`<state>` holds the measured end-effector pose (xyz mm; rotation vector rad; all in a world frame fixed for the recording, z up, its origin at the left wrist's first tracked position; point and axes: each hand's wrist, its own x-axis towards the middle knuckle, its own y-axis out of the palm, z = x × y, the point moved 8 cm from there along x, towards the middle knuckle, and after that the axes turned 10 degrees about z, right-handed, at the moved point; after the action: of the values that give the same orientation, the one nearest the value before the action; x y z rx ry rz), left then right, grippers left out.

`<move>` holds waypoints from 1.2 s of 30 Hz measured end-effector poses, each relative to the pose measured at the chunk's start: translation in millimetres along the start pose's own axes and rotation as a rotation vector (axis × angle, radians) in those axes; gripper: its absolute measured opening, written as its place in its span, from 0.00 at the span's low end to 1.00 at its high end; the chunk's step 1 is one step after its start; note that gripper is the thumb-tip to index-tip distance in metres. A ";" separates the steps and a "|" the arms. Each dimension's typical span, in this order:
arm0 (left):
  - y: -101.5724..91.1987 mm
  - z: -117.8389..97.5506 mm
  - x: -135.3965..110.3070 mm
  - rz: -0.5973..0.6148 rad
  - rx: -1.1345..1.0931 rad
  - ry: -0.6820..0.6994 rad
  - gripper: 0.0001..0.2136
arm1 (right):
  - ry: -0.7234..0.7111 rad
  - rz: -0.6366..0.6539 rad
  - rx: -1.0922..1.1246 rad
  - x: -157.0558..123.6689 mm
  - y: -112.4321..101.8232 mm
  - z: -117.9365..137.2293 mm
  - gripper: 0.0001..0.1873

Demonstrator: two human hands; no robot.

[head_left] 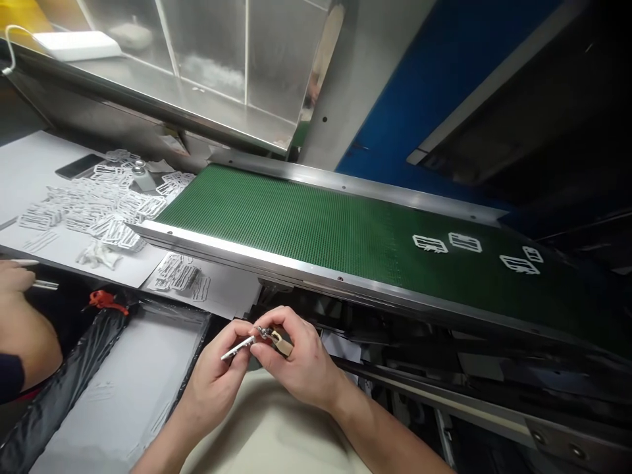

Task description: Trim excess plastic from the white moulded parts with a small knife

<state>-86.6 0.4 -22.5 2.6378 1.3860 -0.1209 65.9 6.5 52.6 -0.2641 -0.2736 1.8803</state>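
Both my hands meet low in the middle of the view, below the near rail of a green conveyor belt (306, 224). My left hand (214, 378) pinches a thin flat silver metal piece (237, 349), its fingers closed on it. My right hand (296, 362) is closed around a small brass padlock (281, 342) with a ring or key at its top. The two objects touch between my fingertips. Several white plastic frame parts (464, 241) lie on the belt at the right.
A heap of white plastic parts (93, 207) covers a white table (24, 178) at the left, with a dark phone (79, 166) beside it. Another person's arm (20, 329) enters at the left edge. A black-lined bin (118, 388) sits below. A steel housing (197, 59) rises behind.
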 end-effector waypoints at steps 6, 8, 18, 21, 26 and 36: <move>3.8 -14.3 -6.6 -0.067 -0.032 -0.041 0.11 | 0.003 0.041 -0.030 0.3 0.7 -5.4 0.08; 0.8 -12.6 -9.5 -0.108 -0.042 -0.060 0.11 | 0.123 -0.006 -0.036 0.2 -3.9 -25.8 0.10; -24.2 5.6 -27.9 -0.246 -0.305 0.016 0.17 | 0.377 0.071 0.290 15.8 12.9 -76.0 0.22; -22.4 -3.7 -28.0 -0.198 -0.265 0.065 0.22 | 0.412 0.034 0.424 18.4 18.5 -83.4 0.25; -24.2 -10.9 -23.1 -0.177 -0.093 0.157 0.26 | 0.457 0.048 0.514 15.8 27.1 -94.1 0.28; -35.1 -32.6 -16.0 -0.387 0.381 0.283 0.24 | 0.466 0.274 0.494 10.3 38.3 -76.3 0.29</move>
<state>-124.6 12.8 8.2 2.7148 2.1537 -0.0626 52.4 8.7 -32.3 -0.4021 0.5626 2.0192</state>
